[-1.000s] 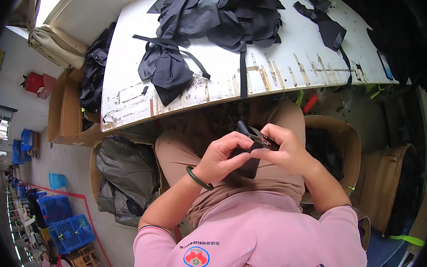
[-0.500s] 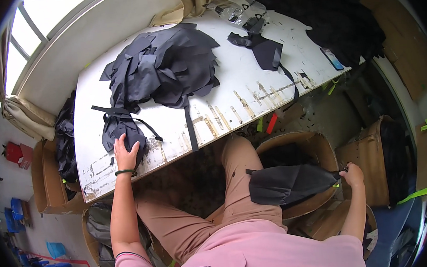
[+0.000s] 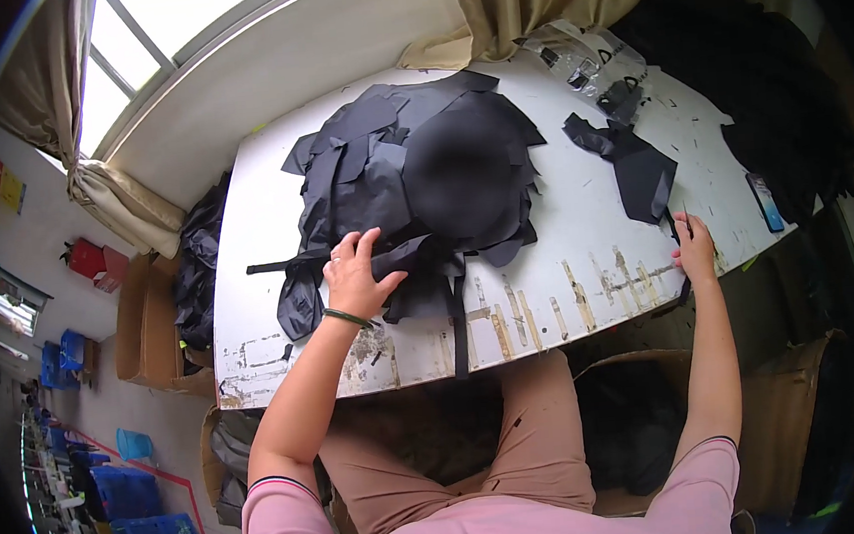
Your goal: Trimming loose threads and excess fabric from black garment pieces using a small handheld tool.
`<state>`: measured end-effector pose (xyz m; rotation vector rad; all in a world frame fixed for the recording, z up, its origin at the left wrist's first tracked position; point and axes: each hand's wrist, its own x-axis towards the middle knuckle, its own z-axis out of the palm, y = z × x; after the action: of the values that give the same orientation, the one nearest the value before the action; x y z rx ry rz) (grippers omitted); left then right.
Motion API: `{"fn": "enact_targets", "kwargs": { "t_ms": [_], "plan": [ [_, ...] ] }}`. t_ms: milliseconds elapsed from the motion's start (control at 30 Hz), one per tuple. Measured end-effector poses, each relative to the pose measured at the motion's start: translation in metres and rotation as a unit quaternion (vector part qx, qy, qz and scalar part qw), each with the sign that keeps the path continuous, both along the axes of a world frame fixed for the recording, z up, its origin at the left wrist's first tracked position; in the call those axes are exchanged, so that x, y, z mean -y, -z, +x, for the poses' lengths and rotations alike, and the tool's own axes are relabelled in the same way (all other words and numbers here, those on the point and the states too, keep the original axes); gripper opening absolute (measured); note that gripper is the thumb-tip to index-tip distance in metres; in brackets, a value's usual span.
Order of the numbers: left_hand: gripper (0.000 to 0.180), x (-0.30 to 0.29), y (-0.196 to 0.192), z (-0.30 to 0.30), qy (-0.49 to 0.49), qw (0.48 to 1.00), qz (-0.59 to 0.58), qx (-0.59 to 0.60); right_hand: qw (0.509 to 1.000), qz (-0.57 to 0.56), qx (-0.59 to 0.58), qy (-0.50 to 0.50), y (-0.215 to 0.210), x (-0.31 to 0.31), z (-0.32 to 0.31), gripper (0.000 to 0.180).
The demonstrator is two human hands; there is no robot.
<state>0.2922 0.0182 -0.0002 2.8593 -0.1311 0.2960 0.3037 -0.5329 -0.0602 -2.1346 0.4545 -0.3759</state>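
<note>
A heap of flat black fabric pieces (image 3: 356, 187) covers the left middle of the white table (image 3: 549, 287). At the heap's near edge, my left hand (image 3: 353, 278) rests on black fabric with its fingers and thumb spread. A long black strap (image 3: 459, 330) hangs down beside it toward the table's front edge. To the right lies a separate black fabric piece (image 3: 645, 182) with a strap. My right hand (image 3: 694, 248) is at that strap, fingers closed around a small, dark, pointed tool; its kind is unclear. Whether the fingers also grip the strap is hidden.
Clear plastic bags (image 3: 581, 59) lie at the back, near a large black fabric mass (image 3: 733, 72) on the right. A phone (image 3: 765, 202) lies at the right edge. Cardboard boxes stand left (image 3: 146, 324) and lower right (image 3: 784, 410); blue crates (image 3: 145, 510) sit on the floor.
My right hand has risen from beside the box to the table; the black fabric piece it held is gone from it. My left hand has shifted to the heap's near edge. The view has turned.
</note>
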Motion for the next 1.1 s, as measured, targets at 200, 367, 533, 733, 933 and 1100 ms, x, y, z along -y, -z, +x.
{"fn": "enact_targets", "kwargs": {
  "t_ms": [200,367,533,733,933,1100],
  "plan": [
    [0.099,-0.088,0.040,0.024,-0.272,0.954,0.005,-0.125,0.996,0.005,-0.075,0.043,0.013,-0.026,0.077,0.020],
    [0.017,-0.131,0.077,0.020,-0.116,0.990,-0.075,0.015,0.976,-0.187,0.108,0.015,0.059,-0.007,0.101,0.020],
    [0.018,-0.151,0.046,0.016,-0.147,0.909,-0.377,0.104,0.988,-0.112,0.109,0.017,0.059,-0.014,0.099,0.020],
    [0.025,-0.138,-0.099,0.128,-0.073,0.829,-0.384,0.401,0.978,-0.152,0.136,0.034,0.057,-0.029,0.091,0.017],
    [0.020,-0.036,-0.102,0.283,0.099,0.929,-0.270,0.232,0.978,-0.151,0.142,0.035,0.048,-0.037,0.084,0.016],
    [0.072,0.034,0.010,0.312,0.074,0.994,-0.007,-0.077,0.983,-0.100,0.153,0.034,0.045,-0.045,0.086,0.014]
  ]
}}
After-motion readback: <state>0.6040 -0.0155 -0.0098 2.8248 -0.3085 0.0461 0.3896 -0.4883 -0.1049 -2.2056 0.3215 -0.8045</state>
